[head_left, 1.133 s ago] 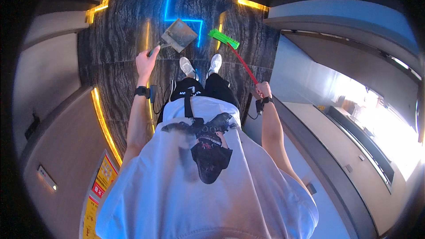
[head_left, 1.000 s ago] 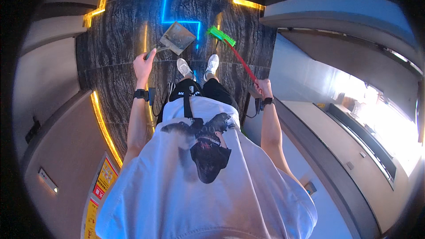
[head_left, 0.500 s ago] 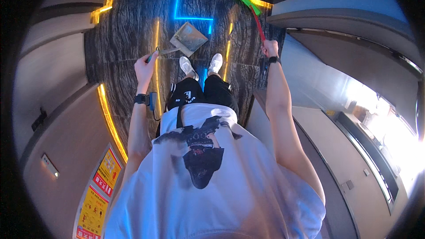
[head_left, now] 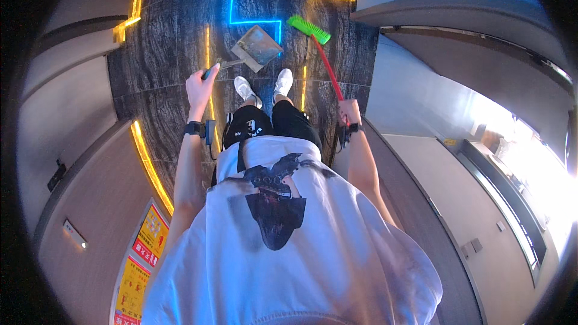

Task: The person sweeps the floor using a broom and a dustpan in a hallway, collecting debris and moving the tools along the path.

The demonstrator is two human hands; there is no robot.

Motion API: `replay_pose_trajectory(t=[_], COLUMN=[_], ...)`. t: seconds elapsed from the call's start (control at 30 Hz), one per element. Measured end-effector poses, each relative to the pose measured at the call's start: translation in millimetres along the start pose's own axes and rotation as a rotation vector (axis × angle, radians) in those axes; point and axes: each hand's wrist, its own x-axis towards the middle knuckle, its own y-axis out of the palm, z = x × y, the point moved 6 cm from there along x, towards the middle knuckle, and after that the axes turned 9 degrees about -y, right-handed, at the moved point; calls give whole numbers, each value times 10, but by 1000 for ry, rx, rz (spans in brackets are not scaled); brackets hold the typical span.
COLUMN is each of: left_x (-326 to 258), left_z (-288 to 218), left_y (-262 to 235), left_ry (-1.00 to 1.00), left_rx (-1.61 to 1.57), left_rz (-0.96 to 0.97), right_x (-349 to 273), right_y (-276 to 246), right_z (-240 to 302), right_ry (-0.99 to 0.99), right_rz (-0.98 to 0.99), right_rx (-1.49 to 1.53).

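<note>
My left hand (head_left: 200, 88) is wrapped round the handle of a metal dustpan (head_left: 259, 47), whose flat pan rests on the dark floor just ahead of my shoes. In my right hand (head_left: 349, 111) is the red stick of a broom (head_left: 327, 67). Its bright green bristle head (head_left: 309, 29) is near the floor, to the right of the pan and apart from it. Whether the bristles touch the floor I cannot tell. Wristbands show on both my wrists.
Dark streaked floor tiles (head_left: 174, 48) run ahead, crossed by a blue light line (head_left: 256, 22) and yellow light strips (head_left: 145, 156). A wall with posters (head_left: 152, 235) stands at left. Pale panels and a bright counter (head_left: 503, 183) line the right side.
The broom has swung leftward and closer to me, so its green head is now nearer the dustpan. My right arm has drawn inward. The dustpan has stayed nearly in place.
</note>
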Motion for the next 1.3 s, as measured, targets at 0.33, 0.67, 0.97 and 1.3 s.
replay_pose_trajectory(t=[0.33, 0.67, 0.97, 1.3], left_x=[16, -89, -126, -218], left_z=[-123, -444, -475, -142], left_y=[209, 89, 265, 99], left_ry=[48, 51, 89, 117], left_rx=[2, 8, 0, 118], left_rz=[9, 20, -13, -8], right_x=[-392, 1148, 1516, -238], right_y=[-624, -955, -540, -602], right_z=[661, 1490, 969, -255], right_ry=[-122, -251, 1, 276], right_rz=[-264, -211, -101, 10], right_rx=[-293, -136, -16, 35])
